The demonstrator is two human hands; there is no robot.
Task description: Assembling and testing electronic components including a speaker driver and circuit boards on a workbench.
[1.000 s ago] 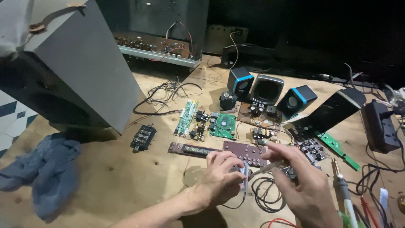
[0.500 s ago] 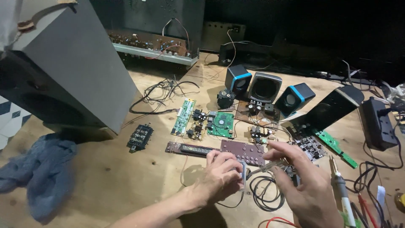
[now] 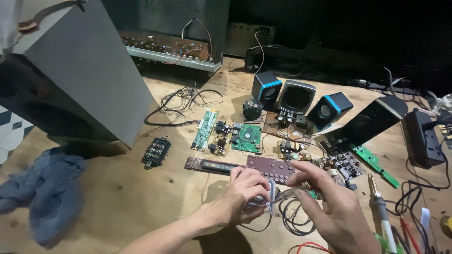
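Observation:
My left hand (image 3: 244, 196) is closed around a small clear plastic part (image 3: 263, 201) low in the middle of the wooden table (image 3: 117, 197). My right hand (image 3: 329, 207) pinches a thin pale rod-like piece (image 3: 289, 193) that touches the clear part. Both hands hover just in front of a brown perforated circuit board (image 3: 273, 168). What the clear part is exactly cannot be made out.
Green circuit boards (image 3: 246, 136), a long brown strip board (image 3: 212, 165) and three small speakers (image 3: 296, 98) lie behind the hands. A soldering iron (image 3: 380, 216) and coiled black wires (image 3: 294, 218) lie at right. A big grey speaker cabinet (image 3: 75, 70) and a blue cloth (image 3: 47, 193) are at left.
The hands stay together in nearly the same spot, with small finger shifts on the clear part. The view has tilted slightly.

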